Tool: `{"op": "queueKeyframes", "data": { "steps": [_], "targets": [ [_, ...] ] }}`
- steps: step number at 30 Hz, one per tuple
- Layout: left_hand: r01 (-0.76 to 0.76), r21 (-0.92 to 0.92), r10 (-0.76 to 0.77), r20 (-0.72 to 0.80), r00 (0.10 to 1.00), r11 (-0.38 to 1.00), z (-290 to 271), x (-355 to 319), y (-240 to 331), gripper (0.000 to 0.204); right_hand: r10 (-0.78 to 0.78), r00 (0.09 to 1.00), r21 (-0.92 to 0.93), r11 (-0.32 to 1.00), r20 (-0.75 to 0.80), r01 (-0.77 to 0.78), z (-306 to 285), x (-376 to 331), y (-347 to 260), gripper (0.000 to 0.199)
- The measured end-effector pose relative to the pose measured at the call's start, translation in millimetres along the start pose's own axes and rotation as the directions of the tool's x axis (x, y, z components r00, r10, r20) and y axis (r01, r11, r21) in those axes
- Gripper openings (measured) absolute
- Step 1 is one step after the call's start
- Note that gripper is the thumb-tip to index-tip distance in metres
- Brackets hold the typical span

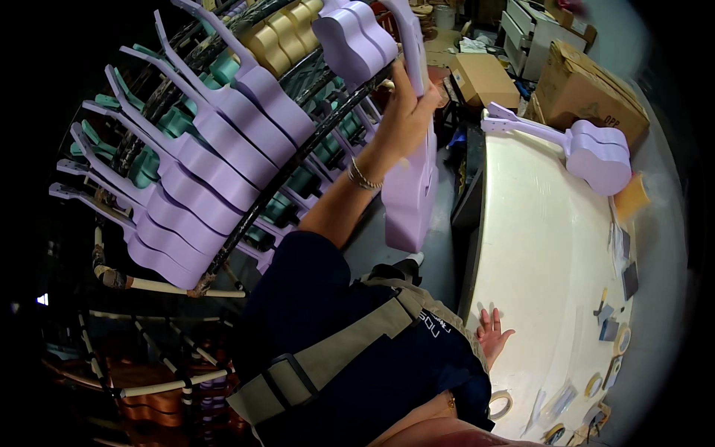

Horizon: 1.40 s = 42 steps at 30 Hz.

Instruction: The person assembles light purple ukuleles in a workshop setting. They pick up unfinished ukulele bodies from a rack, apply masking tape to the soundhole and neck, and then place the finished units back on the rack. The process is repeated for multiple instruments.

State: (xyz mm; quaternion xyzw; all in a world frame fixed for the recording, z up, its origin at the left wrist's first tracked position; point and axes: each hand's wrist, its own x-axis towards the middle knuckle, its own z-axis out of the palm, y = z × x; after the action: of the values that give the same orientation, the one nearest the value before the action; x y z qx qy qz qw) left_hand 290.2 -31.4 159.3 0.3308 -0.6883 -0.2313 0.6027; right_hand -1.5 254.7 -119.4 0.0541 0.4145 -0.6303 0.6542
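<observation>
My left hand (408,112), with a bracelet at its wrist, is closed around the neck of a lilac ukulele (408,201). The instrument hangs upright, body down, between the rack (257,205) and the white table (536,246). Part of its body is behind my wrist and forearm. Fingers spread, my right hand (494,339) is at the table's near left edge and holds nothing. Several more lilac ukulele bodies (216,164) stand in a row on the rack, necks pointing up and left. Another lilac ukulele (596,156) lies at the table's far end.
Green and gold ukulele bodies (279,37) fill the rack behind. Cardboard boxes (592,89) stand beyond the table, near white drawers (518,30). Tape rolls (500,404), sanding blocks (608,330) and small tools lie along the table's right and near parts. Brown bodies (149,380) sit on a lower-left rack.
</observation>
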Motion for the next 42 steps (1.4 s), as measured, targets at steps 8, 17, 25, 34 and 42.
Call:
{"op": "queueKeyframes", "data": {
  "steps": [8,17,25,34,42],
  "targets": [
    [-0.090,0.337,0.072,0.065,0.995,0.937,-125.3,105.5,-20.2,0.032,0.021,0.995,-0.061,0.998,0.093,-0.016,36.7,47.2,2.3,0.077],
    [-0.360,0.176,0.401,-0.391,0.829,0.916,-192.6,205.8,-10.2,0.025,0.026,0.989,-0.166,0.986,0.145,-0.002,91.8,100.2,-2.3,0.068],
    [-0.098,0.281,0.241,-0.535,0.810,0.955,-257.8,219.2,-40.0,0.010,0.063,0.981,-0.157,0.987,0.183,-0.034,109.6,142.4,-1.3,0.057],
    [0.054,0.310,0.128,-0.537,0.834,0.949,-355.2,217.4,-129.6,0.018,0.064,0.986,-0.186,0.982,0.156,-0.035,138.7,165.6,7.3,0.052],
    [0.284,0.896,0.674,0.022,0.739,-0.341,-357.4,198.6,-135.9,0.065,0.071,0.989,-0.203,0.978,0.131,-0.044,147.4,180.0,6.9,0.048]
  ]
}}
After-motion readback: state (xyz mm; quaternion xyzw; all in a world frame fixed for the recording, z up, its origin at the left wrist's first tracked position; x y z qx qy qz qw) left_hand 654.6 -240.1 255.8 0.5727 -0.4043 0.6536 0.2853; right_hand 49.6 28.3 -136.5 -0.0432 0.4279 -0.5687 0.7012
